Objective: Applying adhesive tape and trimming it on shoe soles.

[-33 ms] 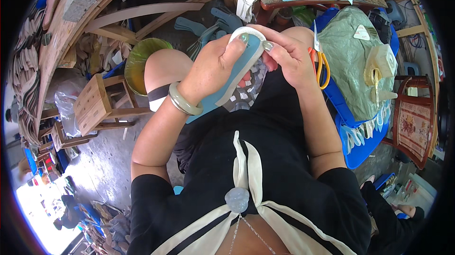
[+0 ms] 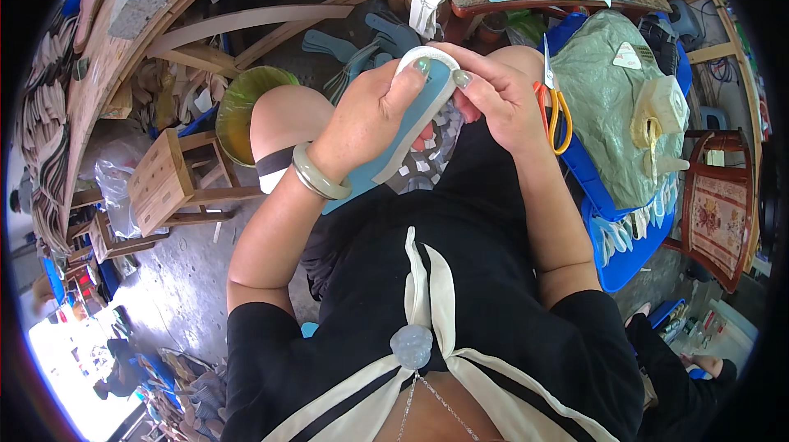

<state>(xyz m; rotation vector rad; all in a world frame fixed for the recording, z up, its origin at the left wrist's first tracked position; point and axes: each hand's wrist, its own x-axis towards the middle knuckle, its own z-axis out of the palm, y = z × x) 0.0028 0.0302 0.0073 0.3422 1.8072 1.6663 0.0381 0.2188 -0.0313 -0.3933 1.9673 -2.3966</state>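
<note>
Two hands work one blue shoe insole [image 2: 403, 142] held above the person's lap. Left of the insole stands a wooden stool [image 2: 164, 180]. The left hand [image 2: 362, 125] is closed around the insole's middle; keeping that grip firm should steady the white edging. The right hand [image 2: 497, 97] pinches its rounded end. Right of the insole lie orange-handled scissors [image 2: 559, 117], then a green bag [image 2: 612, 105] bearing a white triangular label [image 2: 627, 55].

Insole [image 2: 411, 125] middle behind left hand [image 2: 366, 125]
</note>
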